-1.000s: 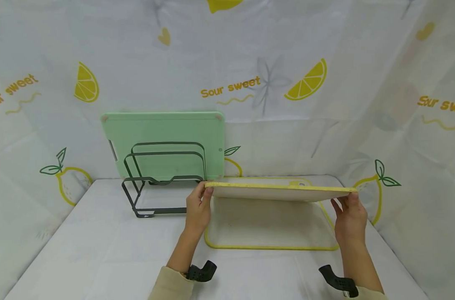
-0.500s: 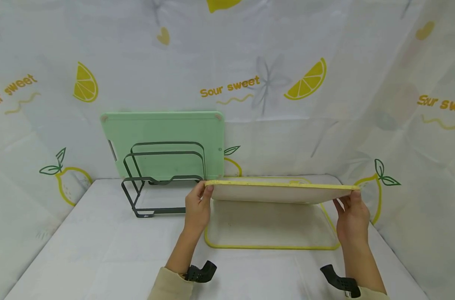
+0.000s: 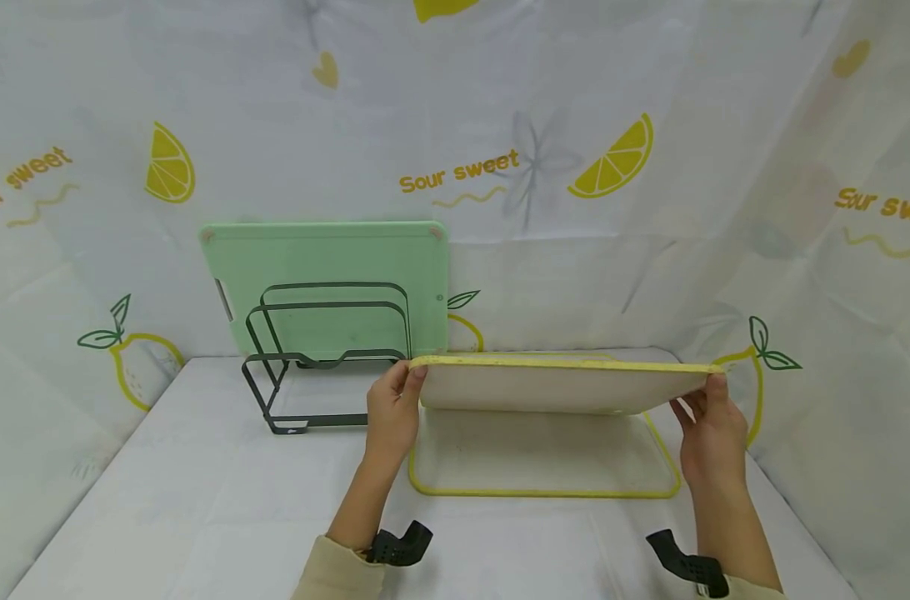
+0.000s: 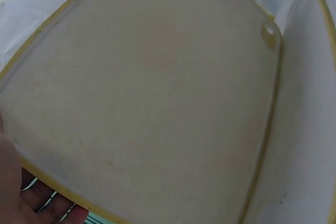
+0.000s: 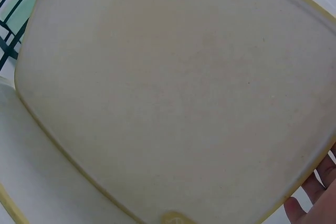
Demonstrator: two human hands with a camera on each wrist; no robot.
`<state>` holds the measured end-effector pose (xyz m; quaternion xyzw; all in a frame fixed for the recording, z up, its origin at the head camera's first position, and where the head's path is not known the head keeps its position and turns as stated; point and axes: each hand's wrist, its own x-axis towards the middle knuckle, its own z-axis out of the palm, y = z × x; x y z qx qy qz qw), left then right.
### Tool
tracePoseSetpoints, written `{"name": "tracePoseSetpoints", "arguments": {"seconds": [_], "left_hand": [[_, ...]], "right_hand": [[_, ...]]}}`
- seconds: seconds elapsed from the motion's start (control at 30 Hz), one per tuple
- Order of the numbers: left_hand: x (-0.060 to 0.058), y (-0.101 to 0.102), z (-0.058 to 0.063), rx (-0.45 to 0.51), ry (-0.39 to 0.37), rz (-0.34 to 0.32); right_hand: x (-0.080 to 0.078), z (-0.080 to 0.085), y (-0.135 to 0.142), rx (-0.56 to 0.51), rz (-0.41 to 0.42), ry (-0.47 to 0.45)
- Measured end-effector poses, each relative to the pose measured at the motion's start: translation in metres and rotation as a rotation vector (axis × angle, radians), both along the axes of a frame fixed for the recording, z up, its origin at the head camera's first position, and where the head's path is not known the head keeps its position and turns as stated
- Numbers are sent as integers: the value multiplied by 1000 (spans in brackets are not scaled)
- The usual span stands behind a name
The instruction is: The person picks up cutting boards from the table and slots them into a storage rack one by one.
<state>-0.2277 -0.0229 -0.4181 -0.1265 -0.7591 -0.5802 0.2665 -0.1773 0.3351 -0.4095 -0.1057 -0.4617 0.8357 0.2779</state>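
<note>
A white cutting board with a yellow rim (image 3: pixel 530 388) is held tilted, its pale face turned toward me. My left hand (image 3: pixel 393 417) grips its upper left end, thumb in front and fingers behind the edge. At the upper right end my right hand (image 3: pixel 713 437) pinches the rim. A hanging hole (image 4: pixel 269 34) shows near one corner in the left wrist view. Beneath it, a second white board with a yellow rim (image 3: pixel 537 462) lies flat on the table. The held board's lower edge overlaps the middle of the lying one in the head view and hides its far part.
To the left stands a black wire rack (image 3: pixel 327 421), close beside my left hand. A green cutting board (image 3: pixel 335 258) is upright in its rear part. Behind hangs a lemon-print curtain (image 3: pixel 455 125). White cloth covers the table (image 3: pixel 200 500).
The held board has tilted further upright, with more of its face showing and its lower edge nearer me. My right hand has shifted slightly right and up; the left has barely moved.
</note>
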Motion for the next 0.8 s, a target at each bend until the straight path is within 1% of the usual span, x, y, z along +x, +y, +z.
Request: {"name": "tracePoseSetpoints", "arguments": {"seconds": [0.13, 0.3, 0.37, 0.43, 0.5, 0.53, 0.57, 0.67, 0.73, 0.8], "left_hand": [[2, 0, 3, 7, -29, 5], [3, 0, 5, 18, -51, 6], [4, 0, 6, 21, -54, 4], [4, 1, 8, 22, -57, 1], [4, 1, 8, 27, -62, -1], [4, 1, 8, 26, -64, -1], [4, 1, 8, 25, -67, 0], [5, 2, 8, 28, -77, 2], [5, 2, 7, 28, -84, 2], [5, 2, 7, 32, -90, 0]], "right_hand": [[1, 4, 1, -12, -1, -16], [2, 6, 0, 14, -41, -37], [1, 6, -1, 26, -67, -33], [0, 4, -1, 28, -82, -9], [-2, 1, 0, 27, -70, 9], [-2, -2, 1, 25, -47, 13], [-4, -5, 2, 25, -22, 8], [-5, -16, 6, 14, 89, -32], [-6, -23, 9, 11, 133, -51], [-7, -28, 11, -4, 138, -53]]}}
